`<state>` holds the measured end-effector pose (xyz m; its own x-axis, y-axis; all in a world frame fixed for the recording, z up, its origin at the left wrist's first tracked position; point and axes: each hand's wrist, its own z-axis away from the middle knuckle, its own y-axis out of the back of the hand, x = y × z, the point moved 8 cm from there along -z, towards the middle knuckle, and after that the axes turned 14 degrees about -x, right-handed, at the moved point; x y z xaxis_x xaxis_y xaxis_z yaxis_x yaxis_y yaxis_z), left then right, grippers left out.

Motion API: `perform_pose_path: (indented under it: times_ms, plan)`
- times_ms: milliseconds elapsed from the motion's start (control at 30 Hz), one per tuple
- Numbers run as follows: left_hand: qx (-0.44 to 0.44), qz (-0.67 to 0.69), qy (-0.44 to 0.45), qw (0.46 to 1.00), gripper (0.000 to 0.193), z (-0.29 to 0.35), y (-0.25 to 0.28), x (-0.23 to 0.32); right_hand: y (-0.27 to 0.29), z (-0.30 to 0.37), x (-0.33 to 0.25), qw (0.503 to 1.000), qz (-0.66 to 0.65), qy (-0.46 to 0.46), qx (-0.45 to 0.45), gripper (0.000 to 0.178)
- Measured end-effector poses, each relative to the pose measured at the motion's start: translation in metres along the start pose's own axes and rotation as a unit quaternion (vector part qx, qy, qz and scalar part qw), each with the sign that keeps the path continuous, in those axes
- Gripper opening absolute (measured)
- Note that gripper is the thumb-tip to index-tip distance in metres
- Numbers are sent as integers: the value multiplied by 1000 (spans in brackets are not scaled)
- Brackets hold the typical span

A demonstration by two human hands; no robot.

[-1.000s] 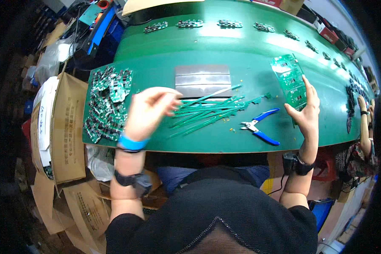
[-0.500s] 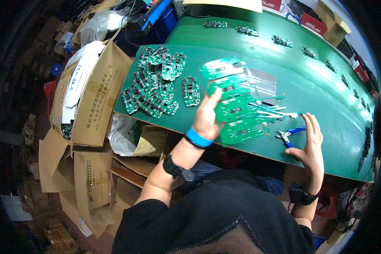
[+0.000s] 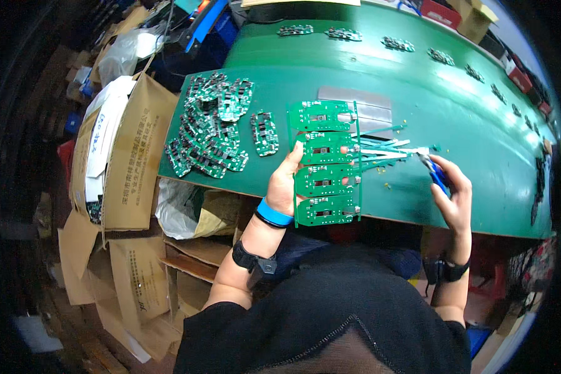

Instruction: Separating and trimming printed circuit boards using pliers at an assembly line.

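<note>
My left hand [image 3: 283,186] is closed on the left edge of a green circuit board panel [image 3: 321,167], raised over the table's front edge. Several boards sit in a column on it, between two thin side rails. Fingertips show through gaps at its right side. In my right hand [image 3: 454,198] are blue-handled side cutters [image 3: 437,174], their jaws pointing up and left toward the panel, apart from it. Cut-off green and pale strips [image 3: 380,153] lie between panel and cutters. Left of the panel are a single populated board [image 3: 264,133] and a heap of similar boards [image 3: 209,124].
A grey flat plate [image 3: 371,106] rests on the green table [image 3: 417,199] behind the panel. Across the far side runs a curved row of boards [image 3: 397,43]. Cardboard boxes [image 3: 136,159] and a plastic bag [image 3: 178,209] stand at the left, beside and below the table.
My right hand, open beside the cutters before, has picked them up from the table. The panel has moved slightly left and down and is no longer blurred.
</note>
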<state>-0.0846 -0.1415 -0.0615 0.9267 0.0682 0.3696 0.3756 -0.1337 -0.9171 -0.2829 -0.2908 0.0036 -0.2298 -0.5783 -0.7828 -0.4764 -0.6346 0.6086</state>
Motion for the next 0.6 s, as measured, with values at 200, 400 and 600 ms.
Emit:
perform_pose_path:
  times_ms: [200,400,600]
  plan:
    - [13,-140,22,990,58,3,-6,-2,-33,-42,-69,958,257,123,22,54]
    - [36,-202,21,979,56,6,-10,2,-44,-57,-88,937,314,146,51,56]
    - [38,-235,-21,971,45,1,-24,7,-46,-59,-89,930,338,141,42,56]
